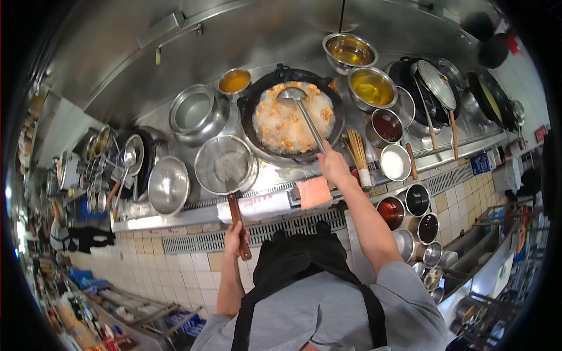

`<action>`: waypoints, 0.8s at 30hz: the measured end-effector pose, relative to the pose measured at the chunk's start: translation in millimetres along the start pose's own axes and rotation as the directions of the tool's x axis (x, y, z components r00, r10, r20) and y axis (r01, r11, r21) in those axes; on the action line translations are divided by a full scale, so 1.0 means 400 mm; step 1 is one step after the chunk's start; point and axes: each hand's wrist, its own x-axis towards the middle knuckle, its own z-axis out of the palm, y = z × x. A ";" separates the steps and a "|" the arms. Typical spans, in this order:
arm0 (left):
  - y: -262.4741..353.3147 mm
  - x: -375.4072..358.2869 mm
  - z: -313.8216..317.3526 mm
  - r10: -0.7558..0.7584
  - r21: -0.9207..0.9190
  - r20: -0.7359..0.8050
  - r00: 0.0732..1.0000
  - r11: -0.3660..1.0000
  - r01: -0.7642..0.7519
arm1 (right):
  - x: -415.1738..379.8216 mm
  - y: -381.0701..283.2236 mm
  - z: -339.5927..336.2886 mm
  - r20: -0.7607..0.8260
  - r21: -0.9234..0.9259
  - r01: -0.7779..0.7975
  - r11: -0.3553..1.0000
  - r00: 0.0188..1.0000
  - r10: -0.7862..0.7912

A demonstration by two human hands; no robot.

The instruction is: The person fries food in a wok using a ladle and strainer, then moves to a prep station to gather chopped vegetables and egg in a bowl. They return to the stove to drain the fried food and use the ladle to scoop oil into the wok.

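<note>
Right hand (335, 168) closed round one ladle (309, 121) in one wok (249, 111), left hand (235, 238) closed round one strainer (225, 167)

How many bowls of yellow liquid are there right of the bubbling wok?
2: the far bowl, at the back right of the wok, and the near bowl, just in front of it. Others could hide under the steel lid.

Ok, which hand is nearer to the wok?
Right. The right hand grips the ladle by the near right edge of the wok; the left hand is farther off, closer to the body, holding the strainer.
</note>
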 end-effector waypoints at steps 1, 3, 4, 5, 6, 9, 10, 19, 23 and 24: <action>0.010 0.011 0.004 0.000 0.011 -0.027 1.000 1.000 0.001 | 0.002 -0.043 -0.019 -0.025 0.001 0.002 1.000 1.000 -0.002; 0.031 0.017 0.001 0.030 0.025 0.026 0.999 0.999 -0.031 | -0.018 -0.105 -0.038 -0.055 -0.008 -0.014 1.000 0.998 0.014; 0.034 0.024 -0.004 0.043 -0.010 0.053 0.998 0.999 -0.043 | -0.010 -0.123 -0.018 -0.079 -0.019 -0.028 0.999 0.997 0.026; 0.036 0.029 -0.007 0.044 -0.002 0.062 0.997 0.999 -0.044 | 0.027 -0.140 0.011 -0.101 -0.031 -0.035 0.999 0.994 0.031; 0.042 0.031 -0.010 0.047 0.005 0.067 0.997 0.999 -0.047 | 0.062 -0.147 0.043 -0.123 -0.040 -0.038 0.998 0.992 0.033; 0.064 0.032 -0.071 -0.049 0.071 0.138 0.989 0.997 0.039 | 0.109 -0.082 0.161 -0.207 -0.098 0.050 0.994 0.976 -0.069; 0.085 0.021 -0.089 -0.097 0.101 0.153 0.983 0.992 0.082 | 0.085 -0.117 0.151 -0.213 -0.120 0.020 0.993 0.976 -0.046; -0.175 0.125 -0.590 -0.406 0.576 0.034 0.913 0.755 0.314 | -0.357 -0.370 0.378 0.083 0.107 -0.023 0.994 0.996 0.015; -0.275 0.183 -0.780 -0.514 0.874 -0.027 0.857 0.404 0.270 | -0.485 -0.362 0.559 0.336 -0.028 -0.172 0.985 0.926 0.171; -0.319 0.240 -0.865 -0.597 0.989 0.138 0.790 0.120 -0.081 | -0.499 -0.310 0.638 0.354 -0.016 -0.184 0.983 0.918 0.178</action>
